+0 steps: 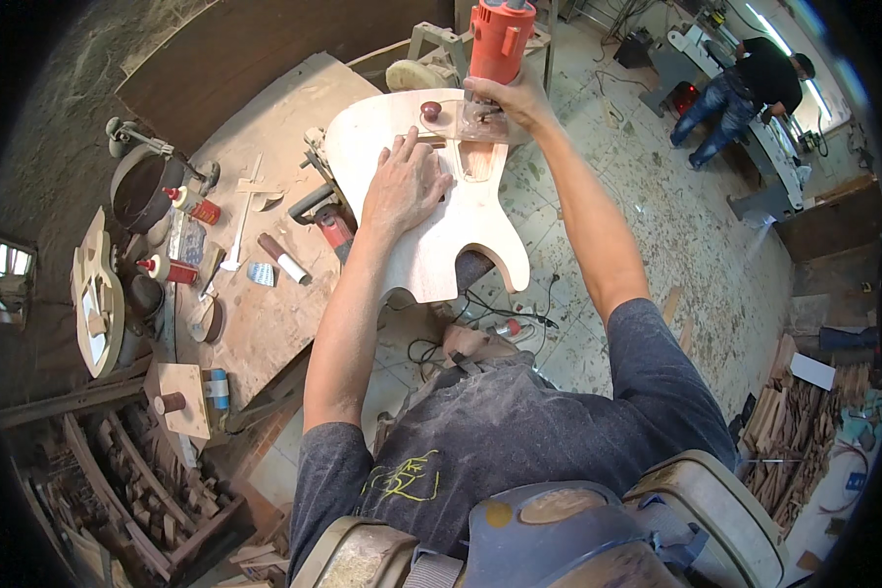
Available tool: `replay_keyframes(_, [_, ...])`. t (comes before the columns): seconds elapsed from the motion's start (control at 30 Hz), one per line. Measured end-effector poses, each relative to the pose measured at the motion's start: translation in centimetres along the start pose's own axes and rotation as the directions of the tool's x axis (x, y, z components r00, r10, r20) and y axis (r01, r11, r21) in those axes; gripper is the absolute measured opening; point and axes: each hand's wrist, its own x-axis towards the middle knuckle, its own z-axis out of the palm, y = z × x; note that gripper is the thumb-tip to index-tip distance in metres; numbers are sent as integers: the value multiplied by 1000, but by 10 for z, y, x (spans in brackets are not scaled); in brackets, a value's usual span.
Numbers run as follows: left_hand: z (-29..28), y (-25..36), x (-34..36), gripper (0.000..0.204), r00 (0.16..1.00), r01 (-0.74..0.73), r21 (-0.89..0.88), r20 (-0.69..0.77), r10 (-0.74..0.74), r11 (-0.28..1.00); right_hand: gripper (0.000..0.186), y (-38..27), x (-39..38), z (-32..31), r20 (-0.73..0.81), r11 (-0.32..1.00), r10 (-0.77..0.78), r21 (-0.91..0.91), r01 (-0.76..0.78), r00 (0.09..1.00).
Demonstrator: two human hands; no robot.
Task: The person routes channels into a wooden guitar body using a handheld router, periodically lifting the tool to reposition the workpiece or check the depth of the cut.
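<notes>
A pale wooden guitar body (pixel 431 245) lies in front of me with its twin-horned end toward me. My left hand (pixel 404 186) rests flat on its face, fingers stretched out and a little apart. At the far right edge, my right hand (pixel 521 102) is wrapped round the lower part of an orange router (pixel 500 47). The router stands upright on the wood, and its clear base plate (pixel 482 125) carries a dark round knob (pixel 430 111) on the left. A routed cavity (pixel 476 159) shows just below the plate. The bit is hidden.
On the workbench (pixel 289 211) at left are a glue bottle (pixel 196 205), a caliper (pixel 237 235) and a red power tool (pixel 335 231). Another guitar body (pixel 101 294) stands far left. Cables (pixel 519 316) trail on the dusty floor. A person (pixel 745 93) bends over a far-right bench.
</notes>
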Motion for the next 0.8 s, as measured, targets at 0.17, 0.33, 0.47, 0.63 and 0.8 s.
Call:
replay_keyframes(0.17, [1, -2, 1, 55, 1000, 9, -43, -8, -9, 999, 37, 6, 2, 2, -4, 999, -49, 0, 49, 999])
replay_keyframes(0.33, [1, -2, 0, 55, 1000, 18, -49, -24, -20, 999, 35, 1, 0, 7, -1, 999, -46, 27, 46, 999])
replay_keyframes(0.47, [1, -1, 0, 56, 999, 16, -55, -36, -18, 998, 34, 1, 0, 7, 7, 998, -56, 4, 56, 998])
replay_keyframes(0.63, [1, -2, 0, 67, 999, 8, -82, -45, -11, 997, 34, -2, -1, 9, 9, 998, -54, 16, 53, 999])
replay_keyframes(0.8, [-3, -1, 0, 66, 999, 18, -55, -37, -20, 998, 34, -6, -4, 14, 14, 997, -41, 58, 40, 999])
